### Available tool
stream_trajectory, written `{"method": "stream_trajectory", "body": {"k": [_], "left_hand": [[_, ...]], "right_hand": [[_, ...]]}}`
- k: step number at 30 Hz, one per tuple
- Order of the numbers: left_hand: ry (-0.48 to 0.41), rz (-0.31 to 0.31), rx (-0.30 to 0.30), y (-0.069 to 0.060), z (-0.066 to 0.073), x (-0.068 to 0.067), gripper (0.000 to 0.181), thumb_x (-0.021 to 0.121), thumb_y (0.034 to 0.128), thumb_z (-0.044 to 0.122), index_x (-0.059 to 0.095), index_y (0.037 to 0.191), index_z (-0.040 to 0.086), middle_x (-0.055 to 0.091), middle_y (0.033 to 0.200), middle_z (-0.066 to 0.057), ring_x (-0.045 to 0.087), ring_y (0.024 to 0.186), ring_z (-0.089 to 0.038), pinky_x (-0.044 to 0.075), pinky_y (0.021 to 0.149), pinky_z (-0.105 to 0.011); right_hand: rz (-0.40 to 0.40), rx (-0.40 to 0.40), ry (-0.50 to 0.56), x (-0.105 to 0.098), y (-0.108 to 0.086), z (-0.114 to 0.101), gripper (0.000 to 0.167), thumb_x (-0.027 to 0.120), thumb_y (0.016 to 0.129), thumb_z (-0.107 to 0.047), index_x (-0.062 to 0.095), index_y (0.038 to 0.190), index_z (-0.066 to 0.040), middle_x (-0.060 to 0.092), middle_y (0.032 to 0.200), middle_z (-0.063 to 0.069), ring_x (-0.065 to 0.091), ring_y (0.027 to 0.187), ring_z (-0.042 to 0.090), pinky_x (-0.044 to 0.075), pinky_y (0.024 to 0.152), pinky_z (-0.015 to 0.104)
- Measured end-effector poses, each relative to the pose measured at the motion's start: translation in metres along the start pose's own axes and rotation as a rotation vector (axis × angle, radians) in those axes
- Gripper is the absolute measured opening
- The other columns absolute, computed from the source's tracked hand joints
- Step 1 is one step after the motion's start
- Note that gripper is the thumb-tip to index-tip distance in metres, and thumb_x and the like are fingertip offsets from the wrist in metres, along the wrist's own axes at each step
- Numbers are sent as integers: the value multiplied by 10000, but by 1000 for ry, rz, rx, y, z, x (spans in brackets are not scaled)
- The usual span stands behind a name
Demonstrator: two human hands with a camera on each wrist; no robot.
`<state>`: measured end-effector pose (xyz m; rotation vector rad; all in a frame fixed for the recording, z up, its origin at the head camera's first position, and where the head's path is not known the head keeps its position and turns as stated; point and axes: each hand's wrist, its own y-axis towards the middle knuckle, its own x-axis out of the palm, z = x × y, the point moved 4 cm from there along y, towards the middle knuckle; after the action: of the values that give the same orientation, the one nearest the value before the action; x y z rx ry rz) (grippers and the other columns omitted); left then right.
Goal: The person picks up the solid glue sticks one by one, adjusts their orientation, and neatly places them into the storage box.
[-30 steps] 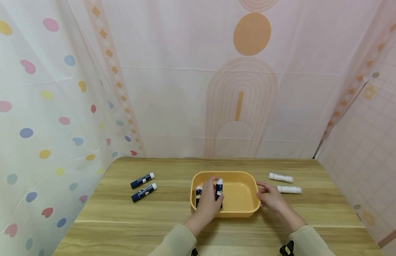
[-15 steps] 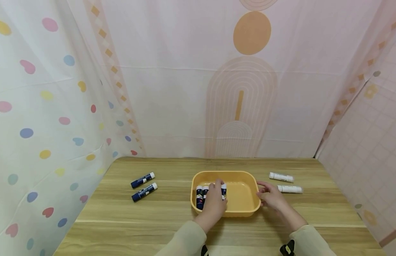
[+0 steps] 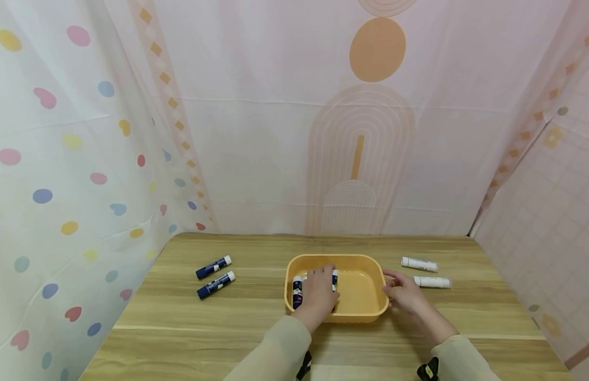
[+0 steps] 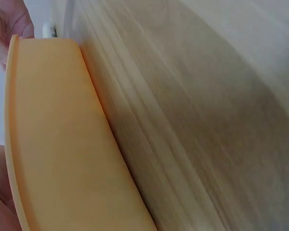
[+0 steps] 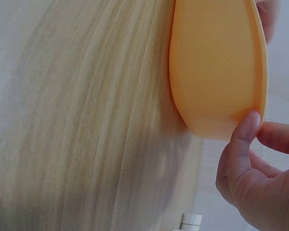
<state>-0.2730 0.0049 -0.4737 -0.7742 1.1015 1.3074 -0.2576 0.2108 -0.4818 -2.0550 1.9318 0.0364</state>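
Note:
An orange basket [image 3: 361, 293] stands on the table with dark blue, white-capped glue sticks lying at its left side, one of them [image 3: 297, 292] against the left wall. My left hand [image 3: 318, 296] reaches over the front rim, its fingers and thumb around a glue stick [image 3: 334, 279] inside; the palm hides part of the sticks. At the basket's right end my right hand [image 3: 407, 295] grips the rim. In the right wrist view, the right hand [image 5: 260, 180] has its thumb on the outer wall of the basket [image 5: 216, 67]. The basket's wall [image 4: 62, 130] fills much of the left wrist view.
Two blue glue sticks [image 3: 213, 267] [image 3: 216, 284] lie on the wooden table [image 3: 189, 338] to the left. Two white tubes [image 3: 419, 264] [image 3: 432, 282] lie to the right, the nearer one close to the right hand. Patterned curtains hang behind and at both sides.
My left hand has gone down into the basket and slightly right with a glue stick that stood higher before. My right hand keeps its hold on the basket rim.

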Motion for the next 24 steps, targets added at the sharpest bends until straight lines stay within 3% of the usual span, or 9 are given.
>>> {"method": "stream_trajectory", "body": {"k": [4,13,16,19,24], "left_hand": [[71,-5,-7,4,-3,5,614,792,746,362,530,1261,156,565,1135,-90,498,1019,-271,489,759,-435],[53,-12,-64,9,-8,9,490,837,673,398,622,989,90,477,1013,-71,425,951,-248,426,739,-413],[80,-14,-60,9,-8,9,490,832,667,425,629,969,97,464,1002,-65,403,956,-252,400,745,-402],[88,-21,-44,9,-8,8,500,816,676,452,639,984,100,463,1008,-63,393,973,-256,383,764,-402],[71,-48,-19,9,-12,8,606,762,733,484,622,1176,94,483,1121,-88,406,1060,-282,391,865,-451]], "right_hand": [[0,2,1,0,-1,-1,491,519,905,45,382,1375,76,468,900,85,506,665,142,493,557,241],[3,4,0,0,1,0,493,525,904,41,387,1376,71,471,897,81,507,656,136,492,554,236],[7,1,2,0,1,1,489,525,902,43,391,1372,73,473,897,82,508,654,138,492,551,236],[9,-2,2,0,1,1,486,524,903,44,393,1370,75,472,901,86,511,658,141,493,553,239],[9,-5,-2,0,1,1,481,521,904,49,395,1367,78,473,906,94,514,661,150,497,559,253]]}}
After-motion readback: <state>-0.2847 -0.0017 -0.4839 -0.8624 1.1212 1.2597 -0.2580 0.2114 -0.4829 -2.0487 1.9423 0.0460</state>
